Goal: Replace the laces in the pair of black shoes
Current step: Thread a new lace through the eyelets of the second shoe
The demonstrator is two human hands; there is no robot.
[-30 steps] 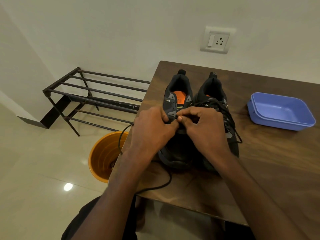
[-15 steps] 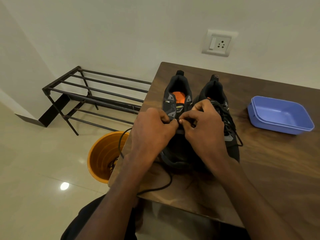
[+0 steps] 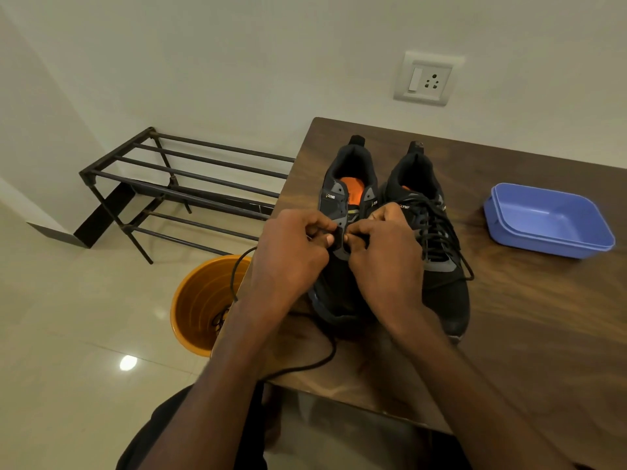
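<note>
Metal bars form the dark two-tier shoe rack [image 3: 183, 184] standing on the glossy pale floor at far left, against the white wall. Nearer, beside the table's left edge, sits a round orange plastic bucket [image 3: 200, 303] with a dark tangle lying in its bottom. A loose black lace [image 3: 298, 366] loops over the bucket's rim side, runs under the left forearm and curls across the front corner of the dark wooden table [image 3: 529, 334]. On that table, toes toward the person, stands the left black shoe with an orange insole [image 3: 346, 195], its eyelet flaps open and unlaced at the top. The left hand [image 3: 291, 259] rests over this shoe's side, fingers curled, thumb and forefinger pinching the eyelet flap. Facing it, fingertips nearly touching, the right hand [image 3: 386, 262] has its fingers curled and pinches the lace end at the same eyelet row. Touching that shoe on the right stands the fully laced black shoe [image 3: 437, 239], its lace ends trailing onto the table. Well apart at far right lies a rectangular blue plastic tub [image 3: 549, 222]. A white wall socket [image 3: 427, 79] is above.
</note>
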